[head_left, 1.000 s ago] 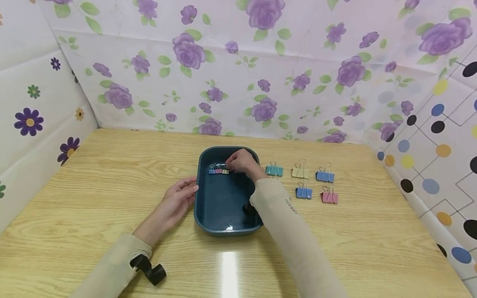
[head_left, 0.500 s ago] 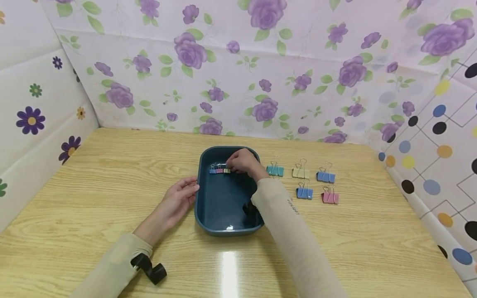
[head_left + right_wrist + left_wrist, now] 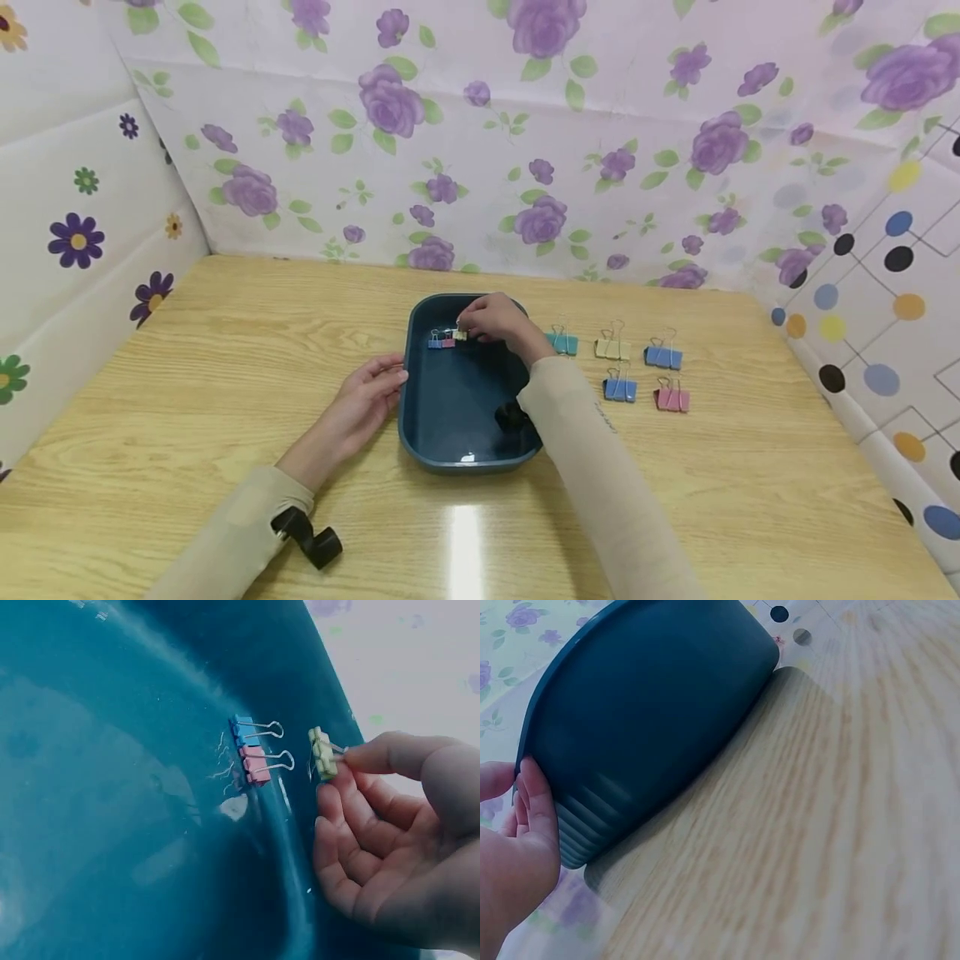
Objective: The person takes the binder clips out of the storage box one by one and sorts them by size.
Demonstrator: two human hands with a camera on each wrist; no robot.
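Note:
A dark teal plastic tub (image 3: 468, 400) stands on the table. My left hand (image 3: 367, 396) holds its left rim, thumb at the edge and fingers against the outer wall (image 3: 652, 705). Inside, near the far end, my right hand (image 3: 495, 321) pinches a small yellow binder clip (image 3: 322, 754) by its wire handle, between thumb and fingertips. Left of it, a small blue binder clip (image 3: 244, 730) and a small pink binder clip (image 3: 255, 763) sit side by side on the tub floor, wire handles upward. A gap separates the yellow clip from this pair.
Right of the tub lie larger binder clips in two rows: teal (image 3: 562, 342), yellow (image 3: 613, 348) and blue (image 3: 663, 357) behind, blue (image 3: 620, 389) and pink (image 3: 672, 399) in front. Patterned cloth walls (image 3: 480, 150) border the wooden table (image 3: 225, 350).
The small yellow binder clip has come up and away from the pink one in my right hand. My left hand stays at the tub's rim. The head view has shifted slightly.

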